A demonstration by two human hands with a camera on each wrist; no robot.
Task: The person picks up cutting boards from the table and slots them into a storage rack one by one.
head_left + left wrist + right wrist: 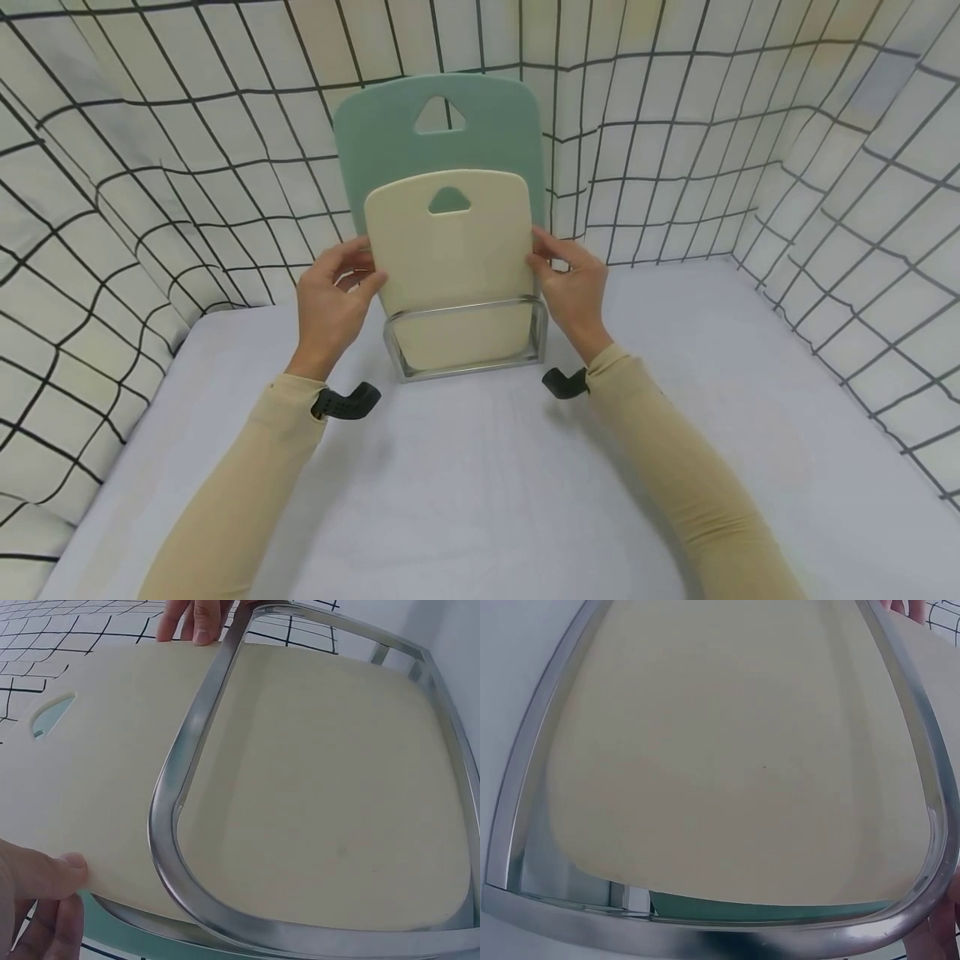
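A cream cutting board (450, 250) stands upright in a metal rack (468, 367), its lower part behind the rack's front bar. Behind it rises a larger green cutting board (382, 133), also upright; both have a cut-out near the top. My left hand (333, 296) pinches the cream board's left edge, thumb on the front face. On the opposite edge my right hand (573, 283) pinches the board at about the same height. In the left wrist view the left thumb (64, 874) lies on the cream face. The right wrist view shows the board's lower corner inside the rack frame (922, 742).
A white tabletop (465, 500) lies under the rack. White cloth walls with a black grid pattern (660, 158) surround it at the back and both sides. A dark strap piece (348, 402) sticks out from each wrist.
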